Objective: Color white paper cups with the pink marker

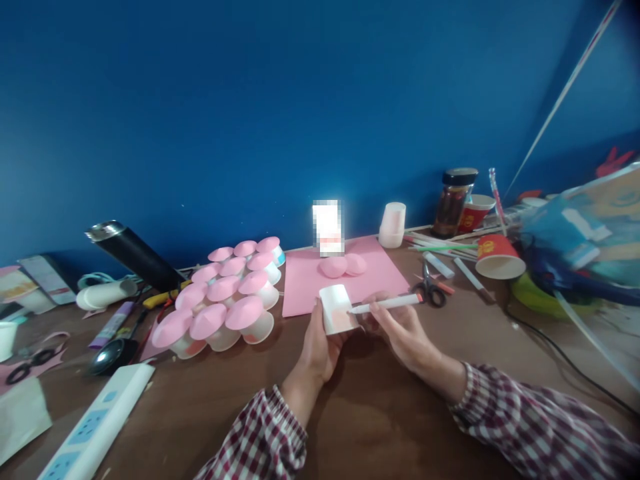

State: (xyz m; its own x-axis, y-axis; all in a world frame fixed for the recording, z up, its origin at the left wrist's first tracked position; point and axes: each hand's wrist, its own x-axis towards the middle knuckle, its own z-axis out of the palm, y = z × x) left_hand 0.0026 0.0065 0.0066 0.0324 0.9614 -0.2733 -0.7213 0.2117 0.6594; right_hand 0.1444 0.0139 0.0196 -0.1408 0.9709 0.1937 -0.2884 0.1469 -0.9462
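Observation:
My left hand (pixel 316 347) holds a small white paper cup (pixel 337 308) upside down above the brown table. My right hand (pixel 400 330) grips a white marker (pixel 387 305) whose tip touches the cup's side, where a pale pink patch shows. Just behind the cup lies a pink paper sheet (pixel 305 287) with two pink paper cones (pixel 343 265) on it.
Several cups topped with pink cones (pixel 225 300) cluster at left. Scissors (pixel 430 288), pens and a red cup (pixel 497 257) lie at right, near a jar (pixel 453 200) and stacked white cups (pixel 393 225). A power strip (pixel 95 427), a black flask (pixel 133 253) and a cable (pixel 565 357) are nearby.

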